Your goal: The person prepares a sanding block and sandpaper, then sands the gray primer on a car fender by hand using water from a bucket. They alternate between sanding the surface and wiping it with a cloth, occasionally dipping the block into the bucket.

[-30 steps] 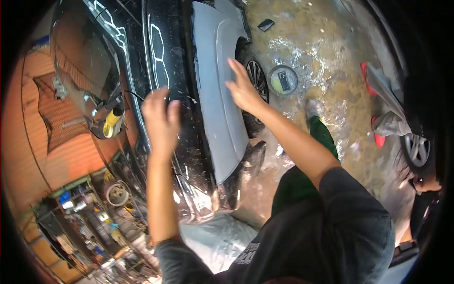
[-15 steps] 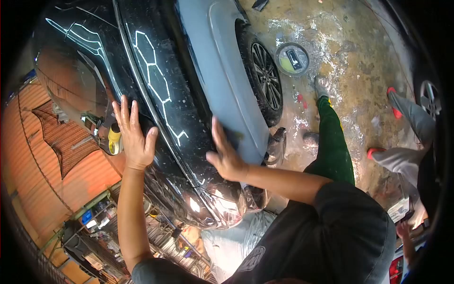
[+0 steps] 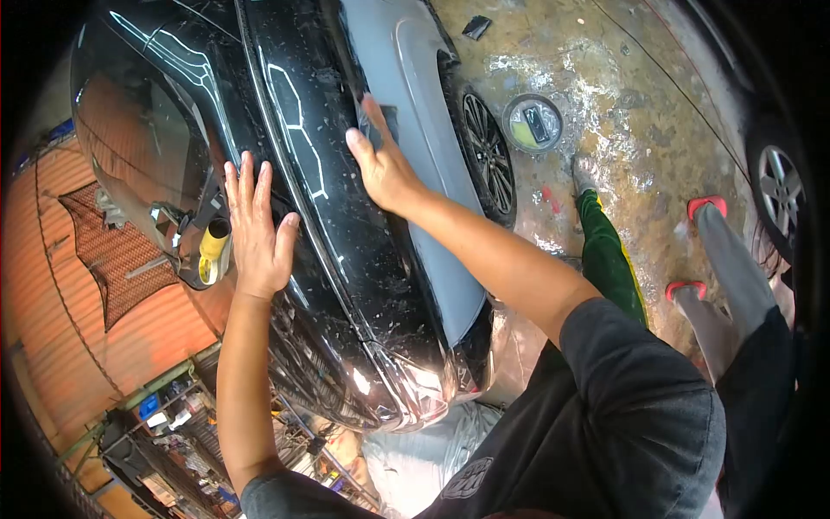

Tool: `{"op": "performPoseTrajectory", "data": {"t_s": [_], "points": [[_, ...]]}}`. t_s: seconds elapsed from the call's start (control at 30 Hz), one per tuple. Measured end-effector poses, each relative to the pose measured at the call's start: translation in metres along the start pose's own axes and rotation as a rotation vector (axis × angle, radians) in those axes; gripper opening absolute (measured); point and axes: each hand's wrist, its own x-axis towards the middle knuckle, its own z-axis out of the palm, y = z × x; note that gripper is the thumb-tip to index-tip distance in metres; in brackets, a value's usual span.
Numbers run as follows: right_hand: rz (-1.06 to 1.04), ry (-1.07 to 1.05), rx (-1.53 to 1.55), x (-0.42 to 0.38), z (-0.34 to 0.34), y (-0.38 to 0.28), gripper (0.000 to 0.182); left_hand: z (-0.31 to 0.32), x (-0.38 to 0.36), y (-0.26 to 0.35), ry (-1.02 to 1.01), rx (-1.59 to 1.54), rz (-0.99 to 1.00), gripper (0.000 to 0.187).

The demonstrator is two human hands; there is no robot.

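Observation:
A black car [image 3: 346, 251] with a matte grey side panel [image 3: 415, 95] fills the middle of the head view. My left hand [image 3: 259, 233] lies flat on its glossy black body beside the dark window, fingers stretched out, holding nothing. Across the panel's edge, where black meets grey, is my right hand [image 3: 385, 169]. Its thumb points up and away from the other fingers, which are mostly hidden. A dark grey, square-edged sheet [image 3: 389, 114] shows under these fingers against the panel; its kind is not clear.
A round bucket [image 3: 533, 123] with a dark block in it stands on the wet floor by the car's wheel [image 3: 487, 156]. Another person's legs in grey trousers [image 3: 731, 259] and red footwear are at right. A cluttered rack [image 3: 173, 450] stands at lower left.
My right hand has moved up along the panel's edge, with the dark patch at its fingers moving too. The left hand stays on the body. The view has shifted slightly.

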Motion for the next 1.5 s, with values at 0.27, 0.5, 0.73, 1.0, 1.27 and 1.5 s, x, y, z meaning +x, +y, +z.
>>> {"op": "performPoseTrajectory", "data": {"t_s": [0.27, 0.5, 0.73, 1.0, 1.27, 1.5], "points": [[-0.101, -0.103, 0.127, -0.157, -0.024, -0.001, 0.064, 0.001, 0.002, 0.003, -0.005, 0.006, 0.0, 0.072], [-0.119, 0.083, 0.186, -0.009, 0.001, 0.013, 0.044, 0.0, 0.004, 0.003, 0.004, 0.003, -0.007, 0.071], [-0.014, -0.012, 0.25, -0.012, -0.004, 0.024, 0.047, -0.001, 0.004, 0.004, -0.001, -0.005, -0.022, 0.071], [0.205, -0.081, 0.314, -0.008, -0.002, 0.008, 0.054, 0.0, 0.004, 0.002, -0.005, 0.007, -0.013, 0.074], [0.085, -0.069, 0.263, 0.028, 0.001, 0.024, 0.063, 0.0, 0.004, 0.004, -0.009, 0.001, -0.013, 0.076], [0.216, -0.161, 0.365, -0.131, -0.017, 0.001, 0.064, -0.001, 0.004, 0.002, -0.025, -0.016, -0.022, 0.076]]}}
